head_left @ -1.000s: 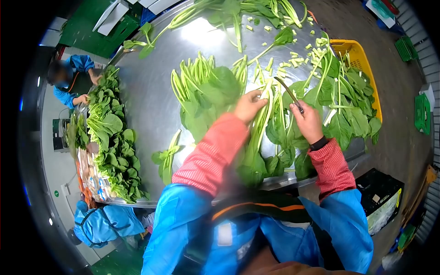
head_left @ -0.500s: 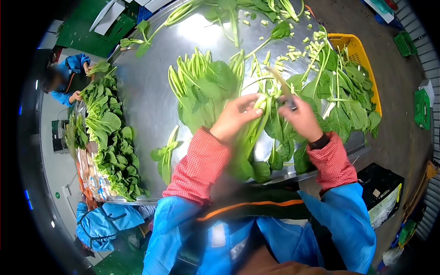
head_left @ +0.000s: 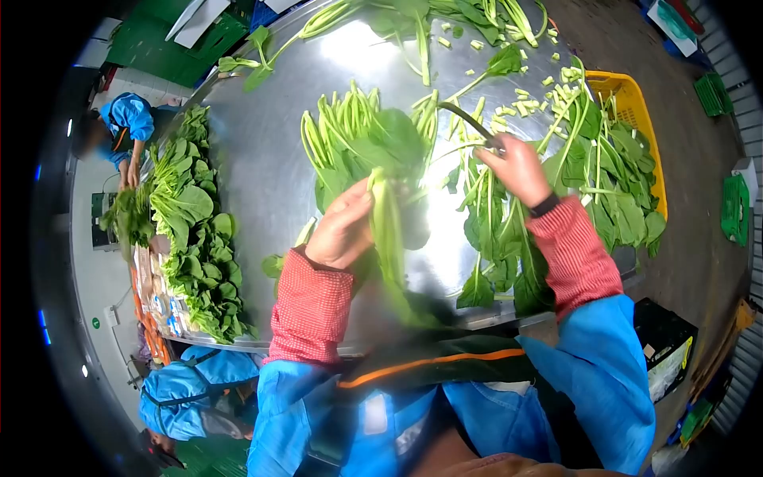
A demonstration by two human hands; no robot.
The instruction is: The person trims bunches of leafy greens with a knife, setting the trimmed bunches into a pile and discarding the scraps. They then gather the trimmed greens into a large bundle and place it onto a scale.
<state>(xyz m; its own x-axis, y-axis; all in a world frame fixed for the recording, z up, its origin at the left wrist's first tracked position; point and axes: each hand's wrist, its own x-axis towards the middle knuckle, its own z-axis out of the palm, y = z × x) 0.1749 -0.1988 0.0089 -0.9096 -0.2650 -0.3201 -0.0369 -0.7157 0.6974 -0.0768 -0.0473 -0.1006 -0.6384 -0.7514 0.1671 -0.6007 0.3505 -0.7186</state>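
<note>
My left hand (head_left: 343, 226) is closed around a leafy green stalk (head_left: 388, 230), its leaves blurred and hanging toward the table's front edge. In my right hand (head_left: 517, 168) is a knife (head_left: 469, 119), its curved dark blade pointing up and left. Just beyond my left hand lies a bunch of greens (head_left: 350, 131) with pale stems facing away from me. Below and beside my right hand, loose leafy stalks (head_left: 497, 230) lie on the metal table (head_left: 262, 171).
A yellow crate (head_left: 636, 103) stands at the right, greens heaped against it. Cut stem pieces (head_left: 520, 103) are scattered at the back right. A long pile of greens (head_left: 195, 215) lines the left side, where two people (head_left: 131, 119) in blue are.
My left hand has moved left with the stalk, away from my right hand. My right hand has risen slightly with the knife. The person at the far left has shifted their arms.
</note>
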